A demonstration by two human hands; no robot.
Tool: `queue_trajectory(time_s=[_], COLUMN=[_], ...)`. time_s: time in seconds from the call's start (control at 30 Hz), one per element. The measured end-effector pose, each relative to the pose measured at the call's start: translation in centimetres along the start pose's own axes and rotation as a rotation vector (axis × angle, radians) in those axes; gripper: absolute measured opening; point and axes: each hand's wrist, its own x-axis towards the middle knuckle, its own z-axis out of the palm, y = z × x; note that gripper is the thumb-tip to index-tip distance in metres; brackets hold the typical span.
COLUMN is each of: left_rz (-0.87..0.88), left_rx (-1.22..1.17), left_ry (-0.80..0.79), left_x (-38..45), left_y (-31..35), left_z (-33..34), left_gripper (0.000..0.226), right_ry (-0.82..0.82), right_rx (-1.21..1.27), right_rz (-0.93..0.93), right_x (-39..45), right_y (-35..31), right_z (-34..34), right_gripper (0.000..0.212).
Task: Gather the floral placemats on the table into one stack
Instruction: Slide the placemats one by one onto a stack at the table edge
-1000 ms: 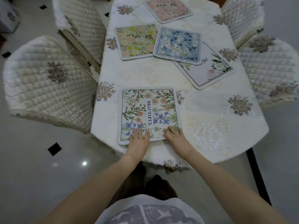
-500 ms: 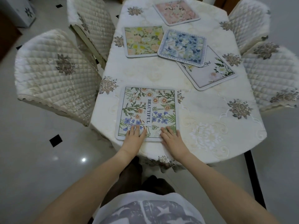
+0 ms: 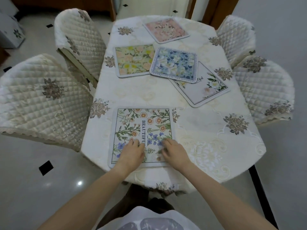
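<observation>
Both hands have slid farther onto the daisy "BEAUTIFUL" placemat (image 3: 142, 135) at the table's near edge: left hand (image 3: 132, 152) and right hand (image 3: 174, 153) lie flat, fingers loosely spread, gripping nothing. Gathering has barely begun; next, probably push this mat toward the far blue placemat (image 3: 173, 64), yellow placemat (image 3: 132, 61), white placemat (image 3: 206, 90) and pink placemat (image 3: 166, 29).

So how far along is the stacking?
Barely started. Both hands, left and right, lie flat on the near BEAUTIFUL mat; nothing is on it yet. Left to gather: the yellow mat, pink mat, and blue mat, which partly overlaps the white mat.
</observation>
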Motion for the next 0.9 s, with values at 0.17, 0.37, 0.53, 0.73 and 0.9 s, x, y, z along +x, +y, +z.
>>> queue_trajectory(time_s=[0.17,0.37,0.53,0.73,0.9], left_rz=[0.103,0.203,0.227,0.269,0.279], left_rx=[-0.048,-0.067,-0.069,-0.059,0.103], left_ry=[0.037,0.135,0.169,0.193,0.08], left_x=[7.4,18.9,28.7,39.5,44.8], left_y=[-0.4,-1.3,-2.9,-4.6,-5.6], left_z=[-3.2,-7.4,-10.3,-10.7,-9.4], left_gripper=[0.046,0.051,0.05,0.053,0.065], right_ry=[0.14,0.209,0.254,0.19,0.095], right_rx=[0.042,0.037,0.008,-0.091,-0.202], right_rz=[0.146,0.228,0.237,0.26,0.282], right_x=[5.3,13.6,21.5,31.1,35.9], right_y=[1.8,4.9,7.7,12.1,14.6], right_z=[-3.2,-7.0,-9.3,-9.7,-8.5], right_gripper=[0.043,0.049,0.049,0.052,0.056])
